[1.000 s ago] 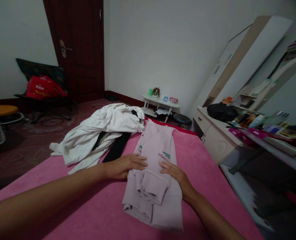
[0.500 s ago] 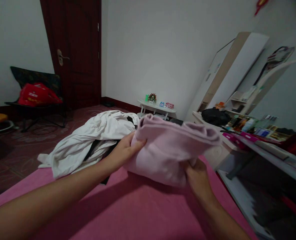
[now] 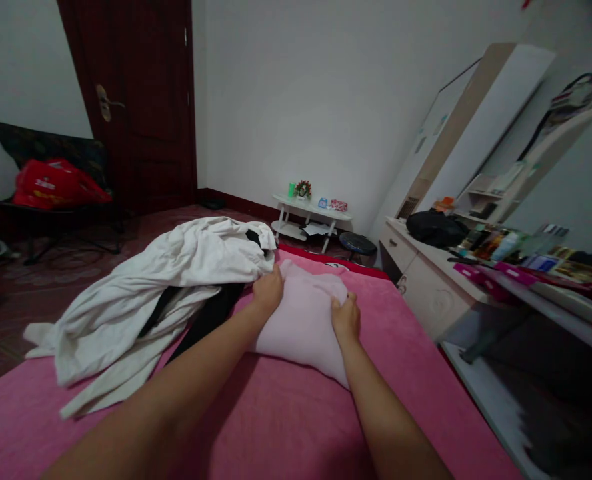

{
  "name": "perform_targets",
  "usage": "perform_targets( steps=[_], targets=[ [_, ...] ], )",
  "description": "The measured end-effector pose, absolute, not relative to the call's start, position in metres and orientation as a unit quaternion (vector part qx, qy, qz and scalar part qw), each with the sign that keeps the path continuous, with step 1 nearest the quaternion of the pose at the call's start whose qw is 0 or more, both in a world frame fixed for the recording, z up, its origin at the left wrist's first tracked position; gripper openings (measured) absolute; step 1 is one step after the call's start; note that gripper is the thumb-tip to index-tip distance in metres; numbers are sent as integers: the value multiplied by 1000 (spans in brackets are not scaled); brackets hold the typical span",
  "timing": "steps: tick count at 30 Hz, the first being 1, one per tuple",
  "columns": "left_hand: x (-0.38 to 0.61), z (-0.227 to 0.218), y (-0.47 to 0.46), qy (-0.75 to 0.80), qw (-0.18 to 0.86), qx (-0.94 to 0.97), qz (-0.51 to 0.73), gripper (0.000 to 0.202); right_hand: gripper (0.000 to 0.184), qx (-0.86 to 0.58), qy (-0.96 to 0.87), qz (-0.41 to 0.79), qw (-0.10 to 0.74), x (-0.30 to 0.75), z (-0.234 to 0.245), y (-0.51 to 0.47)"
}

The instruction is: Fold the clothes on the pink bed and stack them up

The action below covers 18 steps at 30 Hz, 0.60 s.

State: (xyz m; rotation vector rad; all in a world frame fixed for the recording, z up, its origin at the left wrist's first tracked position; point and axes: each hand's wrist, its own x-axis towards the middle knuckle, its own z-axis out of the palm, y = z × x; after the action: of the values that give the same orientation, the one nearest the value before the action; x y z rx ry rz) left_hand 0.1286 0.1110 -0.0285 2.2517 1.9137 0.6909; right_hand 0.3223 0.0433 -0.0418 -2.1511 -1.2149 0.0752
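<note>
The folded pale pink fabric garment (image 3: 303, 323) lies on the pink bed cover (image 3: 276, 413), just right of a crumpled white garment heap (image 3: 176, 267). It is judged soft, light and limp, and best held at both side edges. Both arms are stretched forward. The left hand (image 3: 269, 290) is curled over its far left edge and the right hand (image 3: 346, 319) over its right edge, each grip closed on cloth.

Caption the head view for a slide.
Left hand and right hand hold a folded pink garment on the pink bedspread beside white clothing.
</note>
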Motion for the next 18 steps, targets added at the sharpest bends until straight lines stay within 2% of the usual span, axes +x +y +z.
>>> perform_targets(
  steps=[3,6,10,13,18],
  targets=[
    [130,-15,108,605,17,765,222,43,46,-852,-482,24,202,313,-19,47],
    [140,6,108,538,-21,816,209,40,47,-861,-493,-8,127,303,7,57],
    [159,12,113,460,-23,868,186,35,57,-793,-596,-83,90,290,20,73],
    [166,-7,119,443,6,882,161,41,52,-740,-668,-25,78,285,2,79],
    [164,-33,129,451,44,882,132,45,51,-758,-648,32,57,291,-30,89]
  ],
)
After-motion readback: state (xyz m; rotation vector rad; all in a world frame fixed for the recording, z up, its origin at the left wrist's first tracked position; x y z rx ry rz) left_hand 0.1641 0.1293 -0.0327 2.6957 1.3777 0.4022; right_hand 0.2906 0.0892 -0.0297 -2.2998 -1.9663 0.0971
